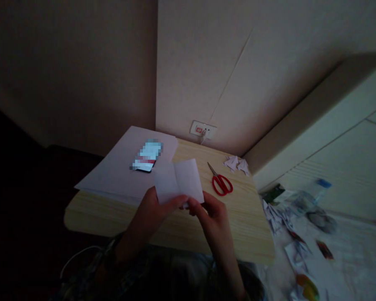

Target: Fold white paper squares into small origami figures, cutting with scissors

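Observation:
A creased, roughly square piece of white paper (181, 182) is held up above the near half of a small wooden table (244, 217). My left hand (158, 205) pinches its lower left side, the thumb lying across the front. At the lower right edge, my right hand (211, 209) grips the same paper between thumb and fingers. Beyond the paper to the right lie scissors (220, 184) with red handles. A phone with a lit, blurred screen (148, 156) rests on a stack of white paper sheets (113, 167) to the left.
Folded white paper shapes (236, 164) sit at the table's far right corner. A wall socket (203, 129) with a plugged-in cable is just behind the table. On the right, a plastic bottle (311, 196) and paper scraps (275, 217) lie on a lower pale surface.

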Available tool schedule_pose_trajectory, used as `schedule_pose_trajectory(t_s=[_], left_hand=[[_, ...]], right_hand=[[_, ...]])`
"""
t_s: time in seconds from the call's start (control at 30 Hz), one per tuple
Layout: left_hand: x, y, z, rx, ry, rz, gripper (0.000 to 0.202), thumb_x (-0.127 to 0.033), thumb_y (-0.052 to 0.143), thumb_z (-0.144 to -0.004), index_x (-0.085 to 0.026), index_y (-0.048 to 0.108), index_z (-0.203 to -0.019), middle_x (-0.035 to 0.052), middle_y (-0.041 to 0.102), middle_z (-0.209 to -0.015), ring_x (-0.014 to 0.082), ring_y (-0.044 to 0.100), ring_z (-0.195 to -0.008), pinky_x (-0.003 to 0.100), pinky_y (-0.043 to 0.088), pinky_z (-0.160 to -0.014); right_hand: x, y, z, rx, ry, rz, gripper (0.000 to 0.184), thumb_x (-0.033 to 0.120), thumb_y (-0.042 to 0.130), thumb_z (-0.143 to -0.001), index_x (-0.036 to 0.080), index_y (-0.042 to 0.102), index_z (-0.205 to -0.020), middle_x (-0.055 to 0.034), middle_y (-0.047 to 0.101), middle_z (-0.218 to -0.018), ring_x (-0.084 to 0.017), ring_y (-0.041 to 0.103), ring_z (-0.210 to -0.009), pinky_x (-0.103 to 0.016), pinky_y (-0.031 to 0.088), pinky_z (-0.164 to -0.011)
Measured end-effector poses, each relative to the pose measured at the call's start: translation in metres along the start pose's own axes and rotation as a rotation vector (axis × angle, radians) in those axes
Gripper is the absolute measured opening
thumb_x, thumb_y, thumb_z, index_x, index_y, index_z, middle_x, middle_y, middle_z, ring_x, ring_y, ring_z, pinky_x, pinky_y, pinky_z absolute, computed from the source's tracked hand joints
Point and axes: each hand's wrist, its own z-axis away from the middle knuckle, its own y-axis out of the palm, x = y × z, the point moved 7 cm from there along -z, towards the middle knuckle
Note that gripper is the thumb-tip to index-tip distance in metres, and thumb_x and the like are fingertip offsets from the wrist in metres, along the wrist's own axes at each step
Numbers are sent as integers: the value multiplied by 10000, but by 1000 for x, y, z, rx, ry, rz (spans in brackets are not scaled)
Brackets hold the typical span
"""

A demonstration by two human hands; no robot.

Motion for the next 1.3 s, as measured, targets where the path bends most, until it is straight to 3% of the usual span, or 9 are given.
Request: schedule_pose_trajectory(t_s=[0.23, 0.33, 0.43, 0.6, 0.7, 1.03, 1.17, 1.23, 1.3], left_hand=[[3, 5, -5, 182, 19, -127, 179, -286, 756, -586, -179, 690, -714, 30, 753, -675, 252, 698, -655, 331, 550, -616], [8, 7, -5, 219, -1, -137, 214, -291, 759, -581, -182, 704, -757, 44, 768, -746, 260, 704, -710, 338, 552, -661], [12, 10, -4, 254, -27, -193, 196, -339, 730, -612, -170, 674, -695, 35, 734, -657, 237, 679, -641, 316, 532, -610], [23, 17, 0, 388, -127, -236, 212, -358, 678, -630, -161, 630, -688, 6, 675, -588, 197, 637, -572, 277, 502, -560], [26, 19, 2, 439, -110, -303, 234, -380, 680, -646, -157, 636, -702, 12, 677, -618, 198, 642, -599, 272, 500, -579], [27, 17, 2, 431, -93, -329, 198, -354, 687, -637, -167, 655, -694, 7, 699, -611, 197, 643, -579, 252, 477, -541], [27, 12, 0, 349, -134, -294, 200, -367, 682, -600, -175, 631, -621, 2, 679, -549, 195, 635, -548, 257, 474, -532], [27, 12, -2, 309, -128, -277, 212, -379, 677, -588, -174, 632, -619, 5, 680, -546, 196, 636, -546, 262, 477, -534], [27, 13, -3, 289, -120, -265, 225, -388, 671, -590, -169, 637, -626, 14, 686, -557, 200, 641, -553, 267, 483, -540]], right_hand=[[-9, -11, -7, -56, 10, -21, 193, 283, 680, -741, 191, 553, -628, 34, 541, -589, -133, 514, -590, -254, 413, -574], [-9, -17, -6, -90, 8, 7, 269, 309, 647, -773, 190, 518, -570, 40, 485, -543, -119, 464, -550, -242, 367, -533], [-8, -19, -6, -90, -5, 16, 348, 341, 582, -830, 187, 504, -527, 40, 452, -512, -113, 433, -530, -241, 336, -521], [-14, -17, -9, -75, 12, -1, 192, 332, 650, -750, 191, 554, -662, 24, 535, -616, -136, 486, -600, -247, 371, -556], [-18, -19, -9, -106, 27, 27, 245, 352, 657, -751, 202, 504, -633, 37, 484, -591, -131, 457, -578, -243, 349, -532], [-14, -28, -6, -189, -34, 37, 383, 365, 479, -882, 204, 450, -535, 45, 426, -495, -110, 421, -490, -238, 303, -472], [-26, -15, -9, -54, 59, -119, 168, 345, 632, -779, 193, 581, -728, 24, 554, -632, -135, 514, -595, -236, 395, -537], [-33, -6, -10, 31, 113, -174, 174, 323, 691, -721, 187, 616, -801, 9, 593, -688, -149, 539, -635, -253, 425, -575], [-37, -5, -10, 35, 122, -155, 169, 330, 685, -721, 178, 623, -764, 8, 574, -661, -143, 514, -614, -253, 408, -565]])
